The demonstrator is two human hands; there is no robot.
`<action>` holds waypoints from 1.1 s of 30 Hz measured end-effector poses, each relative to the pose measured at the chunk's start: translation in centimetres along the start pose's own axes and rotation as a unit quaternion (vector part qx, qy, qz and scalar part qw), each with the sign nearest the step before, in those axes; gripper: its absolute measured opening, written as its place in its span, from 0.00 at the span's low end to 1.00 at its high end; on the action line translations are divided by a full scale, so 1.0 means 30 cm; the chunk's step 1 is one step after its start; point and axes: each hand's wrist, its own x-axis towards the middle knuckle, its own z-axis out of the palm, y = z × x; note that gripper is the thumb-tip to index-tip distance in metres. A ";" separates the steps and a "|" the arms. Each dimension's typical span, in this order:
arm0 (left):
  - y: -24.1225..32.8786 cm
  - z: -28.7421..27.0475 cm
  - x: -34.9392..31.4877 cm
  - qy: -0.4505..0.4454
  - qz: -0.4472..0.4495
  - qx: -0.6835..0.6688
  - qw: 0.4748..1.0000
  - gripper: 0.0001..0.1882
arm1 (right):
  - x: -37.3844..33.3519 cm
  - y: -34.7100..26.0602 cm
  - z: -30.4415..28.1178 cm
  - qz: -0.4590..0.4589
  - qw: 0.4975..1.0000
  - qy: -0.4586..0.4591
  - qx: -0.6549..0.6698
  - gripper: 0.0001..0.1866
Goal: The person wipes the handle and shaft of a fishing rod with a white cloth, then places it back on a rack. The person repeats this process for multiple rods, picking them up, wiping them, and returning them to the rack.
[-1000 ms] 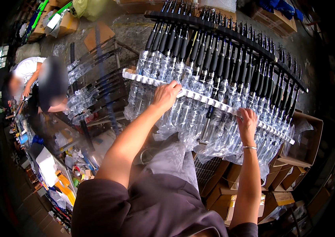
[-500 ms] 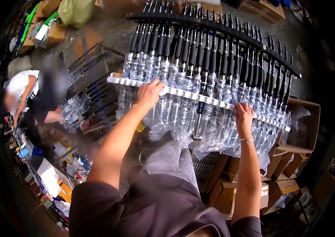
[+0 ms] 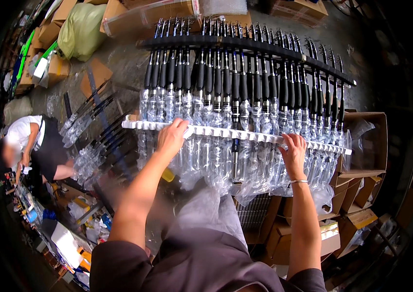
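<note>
Grey floor, scuffed. Open carton at right, more cartons stacked below; pale green sack upper left. Far left, a co-worker in white bends over. Black-handled rods, bagged in clear plastic, lie side by side across dark rail and white notched strip. Left hand, right hand both grip the strip, well apart.

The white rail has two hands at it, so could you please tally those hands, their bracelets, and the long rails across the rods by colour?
Left hand and right hand: 2
Bracelet: 1
White rail: 1
Black rail: 1
Total: 5
</note>
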 end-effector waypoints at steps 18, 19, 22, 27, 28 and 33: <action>0.002 -0.010 0.035 -0.011 0.040 0.001 0.999 0.22 | 0.007 0.050 0.033 0.008 1.000 0.017 0.004 0.12; 0.001 -0.026 0.045 -0.022 0.042 0.000 0.999 0.21 | 0.015 0.059 0.021 0.003 1.000 -0.004 0.002 0.12; 0.016 -0.091 0.075 -0.078 0.001 -0.014 0.997 0.16 | 0.027 0.080 -0.035 -0.017 0.997 -0.071 0.020 0.14; -0.042 -0.050 0.122 -0.136 0.057 -0.013 0.989 0.12 | 0.046 0.120 -0.033 -0.011 0.999 -0.032 0.039 0.13; -0.037 -0.043 0.130 -0.120 0.066 -0.006 0.991 0.12 | 0.045 0.124 -0.019 -0.011 0.999 -0.023 0.037 0.13; 0.007 -0.052 0.116 -0.083 0.075 0.008 0.994 0.20 | 0.020 0.112 0.017 -0.022 0.999 0.001 0.036 0.14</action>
